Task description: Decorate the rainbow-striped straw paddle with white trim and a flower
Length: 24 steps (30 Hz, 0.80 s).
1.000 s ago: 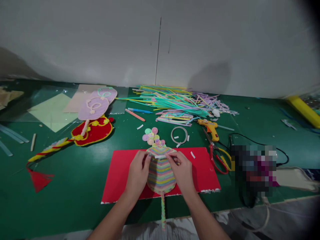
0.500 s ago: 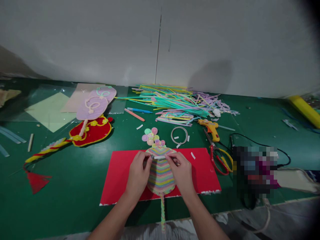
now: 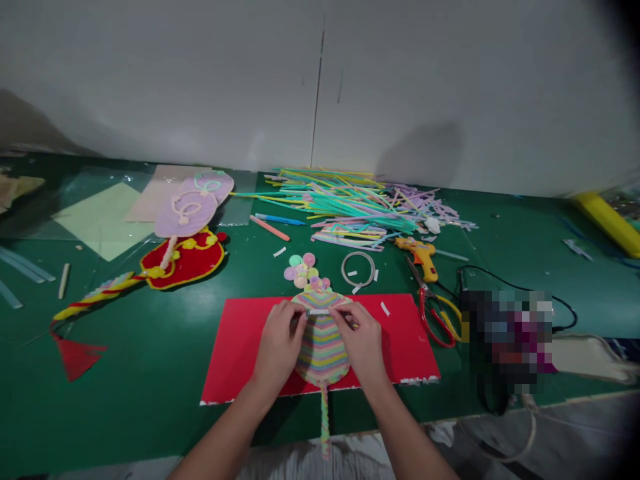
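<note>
Between the fingertips of both hands is a short white strip [image 3: 319, 311], stretched level across the upper part of a pastel-striped fan [image 3: 324, 353]. My left hand [image 3: 280, 341] pinches the strip's left end, and my right hand [image 3: 361, 339] pinches its right end. Beneath them the fan lies on a red board [image 3: 240, 347], its twisted handle [image 3: 325, 420] pointing toward me over the table's front edge. Small pastel pompoms [image 3: 317, 285] sit at the fan's top, and a cluster of pastel pompom discs [image 3: 301, 271] lies just beyond it.
Fuzzy pipe cleaners [image 3: 345, 203] are heaped at the back. To the right lie a wire coil [image 3: 358, 269], an orange glue gun [image 3: 423, 257] and red-and-yellow-handled scissors [image 3: 435, 310]. A red fan [image 3: 187, 263] and a lilac fan [image 3: 193, 203] rest on the left. A blurred patch covers things at right.
The white strip and both hands stay over the fan's upper part with only slight finger movement. The whole view has shifted a little.
</note>
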Each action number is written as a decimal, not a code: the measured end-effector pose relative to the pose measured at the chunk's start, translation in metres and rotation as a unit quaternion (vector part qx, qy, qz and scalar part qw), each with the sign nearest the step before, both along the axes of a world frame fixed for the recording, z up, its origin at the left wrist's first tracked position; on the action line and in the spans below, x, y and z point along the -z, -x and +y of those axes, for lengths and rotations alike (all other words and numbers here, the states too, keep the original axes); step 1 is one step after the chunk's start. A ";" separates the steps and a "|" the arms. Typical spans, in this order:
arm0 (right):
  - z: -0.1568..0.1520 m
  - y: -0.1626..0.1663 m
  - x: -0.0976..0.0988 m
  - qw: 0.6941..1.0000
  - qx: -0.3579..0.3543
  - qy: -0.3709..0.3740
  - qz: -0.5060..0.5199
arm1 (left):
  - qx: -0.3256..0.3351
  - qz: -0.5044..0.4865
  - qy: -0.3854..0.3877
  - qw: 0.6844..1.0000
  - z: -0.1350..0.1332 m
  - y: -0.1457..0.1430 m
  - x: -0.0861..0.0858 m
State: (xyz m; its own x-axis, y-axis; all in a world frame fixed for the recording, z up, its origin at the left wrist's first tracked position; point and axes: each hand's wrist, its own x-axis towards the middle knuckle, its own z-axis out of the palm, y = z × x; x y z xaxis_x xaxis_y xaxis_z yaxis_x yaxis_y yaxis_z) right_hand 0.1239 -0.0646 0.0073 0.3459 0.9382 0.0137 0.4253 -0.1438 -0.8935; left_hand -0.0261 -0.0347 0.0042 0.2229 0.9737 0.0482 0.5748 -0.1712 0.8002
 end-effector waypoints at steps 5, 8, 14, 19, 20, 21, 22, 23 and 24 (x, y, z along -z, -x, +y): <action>0.001 -0.002 -0.001 1.000 0.005 0.001 0.018 | 0.002 0.009 -0.013 1.000 0.000 -0.002 -0.001; 0.001 -0.003 0.002 0.999 0.018 0.028 0.038 | 0.009 0.018 -0.026 0.999 0.000 -0.004 0.002; 0.002 -0.005 0.008 0.995 0.021 0.061 0.079 | 0.012 0.025 -0.036 0.999 0.001 -0.007 0.008; 0.004 -0.004 0.006 0.995 0.023 0.068 0.071 | 0.019 0.040 -0.048 0.998 0.002 -0.007 0.009; 0.004 -0.004 0.006 0.996 0.023 0.066 0.059 | 0.021 0.047 -0.051 0.997 0.002 -0.007 0.009; 0.004 -0.004 0.005 0.997 0.023 0.064 0.045 | 0.022 0.055 -0.054 0.997 0.001 -0.008 0.009; 0.004 -0.004 0.005 0.997 0.022 0.062 0.032 | 0.023 0.063 -0.056 0.996 0.001 -0.008 0.009; 0.003 -0.003 0.005 0.998 0.019 0.060 0.022 | 0.022 0.072 -0.059 0.995 0.001 -0.009 0.009; 0.003 -0.003 0.006 0.998 0.016 0.059 0.015 | 0.022 0.081 -0.063 0.995 0.001 -0.009 0.009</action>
State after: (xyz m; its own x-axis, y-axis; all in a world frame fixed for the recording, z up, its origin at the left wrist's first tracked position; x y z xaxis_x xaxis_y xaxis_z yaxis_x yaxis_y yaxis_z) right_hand 0.1270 -0.0612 0.0015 0.3736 0.9214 -0.1070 0.3915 -0.2612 -0.8823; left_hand -0.0169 -0.0334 -0.0050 0.2798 0.9514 0.1286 0.6836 -0.2914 0.6691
